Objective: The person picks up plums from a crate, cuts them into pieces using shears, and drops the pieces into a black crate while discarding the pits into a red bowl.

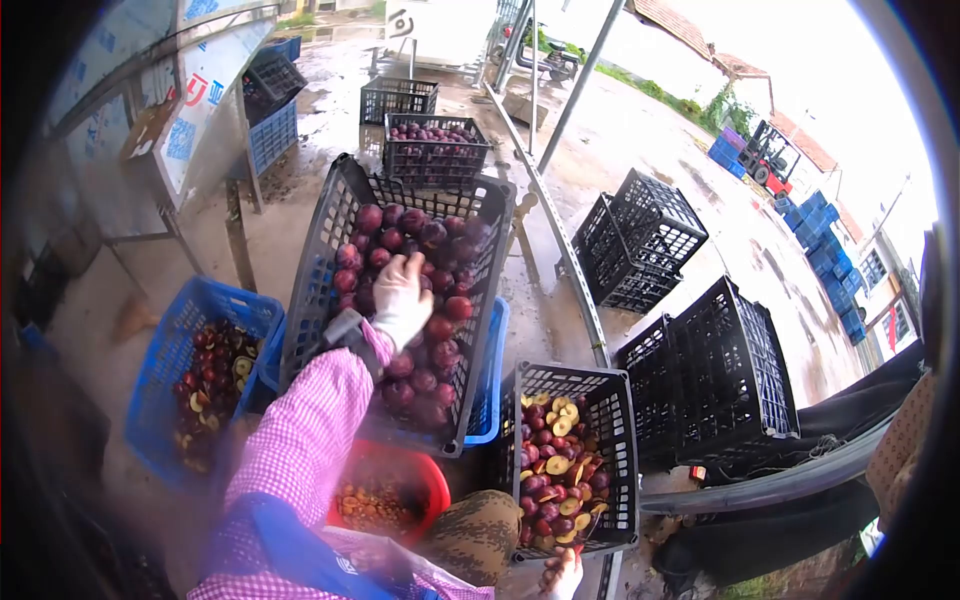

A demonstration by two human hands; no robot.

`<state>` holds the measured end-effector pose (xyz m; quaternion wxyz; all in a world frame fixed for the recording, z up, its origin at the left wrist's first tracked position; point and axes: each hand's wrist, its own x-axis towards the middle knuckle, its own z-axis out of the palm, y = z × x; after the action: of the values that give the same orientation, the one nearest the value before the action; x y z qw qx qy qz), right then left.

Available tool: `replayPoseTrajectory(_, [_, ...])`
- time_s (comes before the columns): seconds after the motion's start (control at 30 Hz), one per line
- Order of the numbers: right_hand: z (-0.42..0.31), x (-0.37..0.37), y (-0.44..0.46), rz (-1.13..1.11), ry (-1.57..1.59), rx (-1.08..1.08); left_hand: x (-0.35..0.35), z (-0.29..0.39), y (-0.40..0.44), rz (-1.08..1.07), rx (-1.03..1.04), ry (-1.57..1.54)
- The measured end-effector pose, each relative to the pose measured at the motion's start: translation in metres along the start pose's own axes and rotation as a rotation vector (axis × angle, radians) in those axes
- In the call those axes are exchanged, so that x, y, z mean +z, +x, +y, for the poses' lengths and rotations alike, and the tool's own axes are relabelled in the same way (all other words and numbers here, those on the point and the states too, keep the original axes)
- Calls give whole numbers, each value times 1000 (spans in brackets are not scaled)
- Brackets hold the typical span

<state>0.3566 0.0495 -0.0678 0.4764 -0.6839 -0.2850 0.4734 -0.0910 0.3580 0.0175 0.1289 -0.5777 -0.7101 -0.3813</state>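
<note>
A large black crate [480, 330] holds many dark red plums [459, 308]. In it my left hand [402, 298], in a pale glove, rests on the plums with its fingers curved down; what they hold, if anything, is hidden. Near the bottom edge is my right hand [563, 574], its fingers closed at the near rim of a smaller black crate [628, 450]. Halved and whole plums [557, 465] fill that crate. Something thin and red shows at the right fingertips, too small to name.
A blue crate [160, 370] of cut plums stands left. Beneath the large crate is a red basin [440, 490] of pits. Black crates [690, 370] are stacked right, near another person's dark-clad legs [770, 540]. A metal rail [560, 255] crosses the floor.
</note>
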Motion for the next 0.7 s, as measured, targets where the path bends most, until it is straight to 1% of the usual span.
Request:
replayPoseTrajectory(0.03, [-2,4,-1,-9,-49,-69,6,-16,6,-92,-166,115])
replayPoseTrajectory(0.1, [-8,13,-5,-34,-180,-220,2,-47,12,-394,-129,106])
replayPoseTrajectory(0.17, [-15,20,-8,-56,-320,-366,4,-70,15,-400,-145,-112])
replayPoseTrajectory(0.23, [-22,28,-9,-77,-419,-462,-4,-71,16,-408,-127,-207])
replayPoseTrajectory(0.27, [-16,28,-3,-118,-516,-609,-12,-69,14,-406,-127,-207])
replayPoseTrajectory(0.3, [-15,30,-4,-118,-514,-610,-21,-67,7,-316,-102,-350])
replayPoseTrajectory(0.33, [-22,36,-8,-129,-419,-529,-31,-63,-2,-227,-76,-492])
replayPoseTrajectory(0.37, [-39,50,-17,-140,-323,-447,-37,-61,-13,-211,-130,-633])
replayPoseTrajectory(0.4, [-58,68,-24,-44,47,93,-43,-60,-27,-244,-217,-887])
replayPoseTrajectory(0.43, [-51,74,-17,-49,47,99,-51,-59,-43,-275,-307,-1138])
replayPoseTrajectory(0.5, [-26,88,1,-92,165,-42,-104,-33,-73,-431,-408,-1278])
replayPoseTrajectory(0.53, [-41,97,-15,-214,215,52,-122,-24,-90,-448,-394,-1343])
replayPoseTrajectory(0.57, [-66,112,-33,-331,262,153,-145,-14,-107,-509,-455,-1364])
replayPoseTrajectory(0.63, [-94,145,-62,-502,175,251,-169,-1,-144,-523,-411,-1405])
replayPoseTrajectory(0.67, [-101,157,-76,-588,161,294,-184,7,-162,-571,-536,-1522])
replayPoseTrajectory(0.7, [-105,168,-87,-674,150,334,-189,9,-183,-584,-528,-1464])
